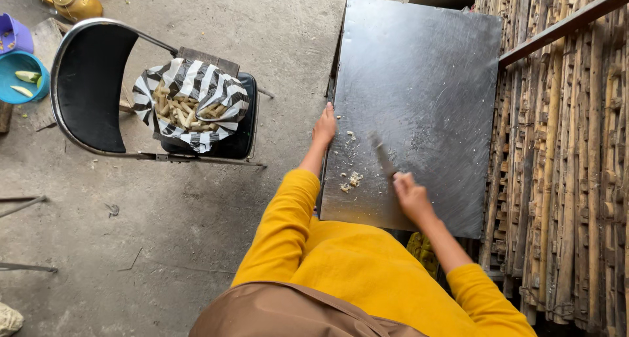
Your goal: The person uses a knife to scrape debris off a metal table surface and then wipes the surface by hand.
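A dark metal tabletop (426,68) lies in front of me. My right hand (411,196) grips a knife (381,157) whose blade rests on the metal, pointing away and to the left. Small pale scraps (352,179) lie on the surface just left of the blade. My left hand (324,128) rests flat at the table's left edge, fingers together, holding nothing. Yellow sleeves cover both my arms.
A black folding chair (92,88) stands to the left, carrying a striped black-and-white bag (190,81) full of pale cut sticks. A blue bowl (13,68) and a brass kettle (75,1) sit at far left. Bamboo poles (563,166) line the right side.
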